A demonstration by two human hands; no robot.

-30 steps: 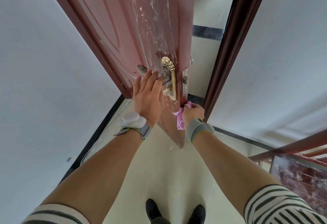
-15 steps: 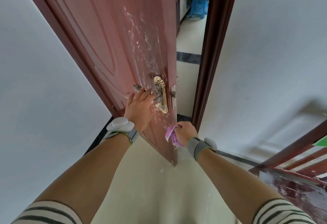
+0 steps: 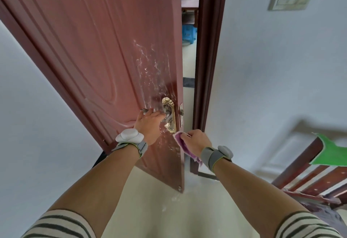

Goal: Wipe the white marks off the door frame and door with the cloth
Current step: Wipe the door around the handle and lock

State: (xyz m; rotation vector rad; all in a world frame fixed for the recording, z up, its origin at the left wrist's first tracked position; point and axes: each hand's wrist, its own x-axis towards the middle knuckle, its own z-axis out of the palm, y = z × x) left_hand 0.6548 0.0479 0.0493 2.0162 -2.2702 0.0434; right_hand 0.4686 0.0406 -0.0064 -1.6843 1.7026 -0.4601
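A reddish-brown door stands ajar, its free edge toward the dark brown door frame. White marks streak the door face above the brass handle plate, and more speckle it below. My left hand is wrapped around the lever handle. My right hand grips a pink cloth and holds it against the door's edge just below the handle plate. The cloth's tail hangs under my wrist.
White walls flank the doorway on both sides. A wooden railing with a green item on it stands at the right. Through the gap I see a blue stool and furniture in the far room. White dust lies on the floor.
The view has tilted up, so more of the upper door shows. My right hand with the cloth has risen along the door's edge to just under the handle plate. My left hand stays on the handle.
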